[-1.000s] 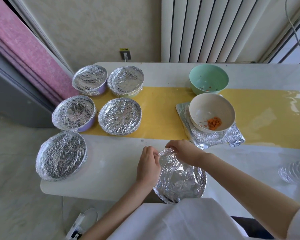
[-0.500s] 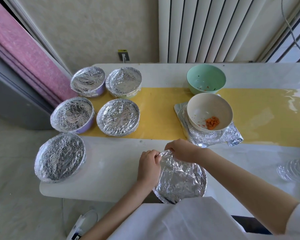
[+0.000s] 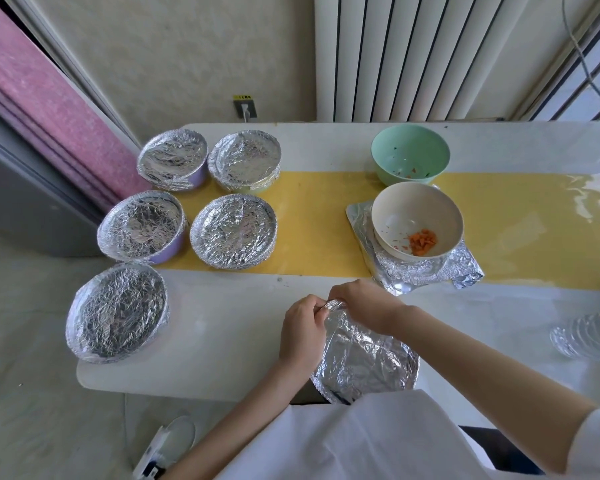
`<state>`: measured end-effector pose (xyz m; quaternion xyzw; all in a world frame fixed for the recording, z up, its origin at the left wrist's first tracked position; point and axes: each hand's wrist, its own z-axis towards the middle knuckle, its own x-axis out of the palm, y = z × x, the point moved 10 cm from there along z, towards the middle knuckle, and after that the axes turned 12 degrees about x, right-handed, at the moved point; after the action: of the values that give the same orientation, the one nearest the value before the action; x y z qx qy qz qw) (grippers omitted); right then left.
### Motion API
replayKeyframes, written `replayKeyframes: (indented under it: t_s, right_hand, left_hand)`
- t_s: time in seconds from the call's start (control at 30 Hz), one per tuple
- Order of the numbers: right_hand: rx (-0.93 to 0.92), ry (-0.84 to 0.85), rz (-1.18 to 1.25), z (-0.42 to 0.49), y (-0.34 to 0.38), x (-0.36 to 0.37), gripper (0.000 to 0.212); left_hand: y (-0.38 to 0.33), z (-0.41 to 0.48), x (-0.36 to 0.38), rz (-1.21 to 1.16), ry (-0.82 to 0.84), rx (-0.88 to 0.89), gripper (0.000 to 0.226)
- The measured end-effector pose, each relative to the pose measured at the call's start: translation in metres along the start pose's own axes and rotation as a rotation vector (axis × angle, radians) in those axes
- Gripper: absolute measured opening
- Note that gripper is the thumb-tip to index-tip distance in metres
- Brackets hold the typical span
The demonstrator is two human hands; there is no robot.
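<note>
foil-covered dish point(image 3: 368, 362): near edge of desk point(image 3: 222, 341), centre
left hand point(image 3: 300, 336): fingers curled, pinching foil rim at the dish's far side
right hand point(image 3: 361, 306): fingers curled on the same rim, touching left hand
cream bowl point(image 3: 417, 220): far right of hands, on foil sheet point(image 3: 465, 271), carrot bits point(image 3: 422, 241) inside

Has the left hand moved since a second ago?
Yes, slightly. Judged against the beige bowl, the left hand has edged right along the far rim of the foil, closing the gap to the right hand.
</note>
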<state>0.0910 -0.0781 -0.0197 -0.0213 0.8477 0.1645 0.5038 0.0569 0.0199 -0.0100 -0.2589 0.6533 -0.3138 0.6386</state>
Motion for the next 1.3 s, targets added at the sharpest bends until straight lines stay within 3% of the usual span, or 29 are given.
replayKeyframes:
  t_s: [0.2, 0.47, 0.63, 1.03, 1.2, 1.3]
  right_hand:
    - [0.007, -0.006, 0.065, 0.0, 0.0, -0.002, 0.046]
    - [0.078, -0.055, 0.29, 0.006, -0.017, -0.016, 0.03]
    - [0.109, -0.034, 0.259, 0.009, -0.017, -0.012, 0.029]
    - [0.066, 0.021, 0.2, 0.011, -0.006, -0.012, 0.022]
    - [0.053, 0.016, 0.183, 0.012, -0.004, -0.014, 0.035]
    - [0.042, 0.077, 0.22, 0.012, -0.004, -0.007, 0.025]
  left_hand:
    - [0.0, 0.002, -0.001, -0.001, -0.004, 0.015, 0.006]
    - [0.009, 0.015, -0.008, -0.009, -0.009, -0.021, 0.015]
    - [0.008, 0.018, -0.006, -0.065, 0.002, -0.052, 0.018]
    - [-0.006, 0.02, -0.015, -0.004, -0.05, 0.061, 0.019]
    - [-0.008, 0.02, -0.017, 0.02, -0.049, 0.09, 0.021]
    - [-0.006, 0.02, -0.014, 0.008, -0.032, 0.084, 0.022]
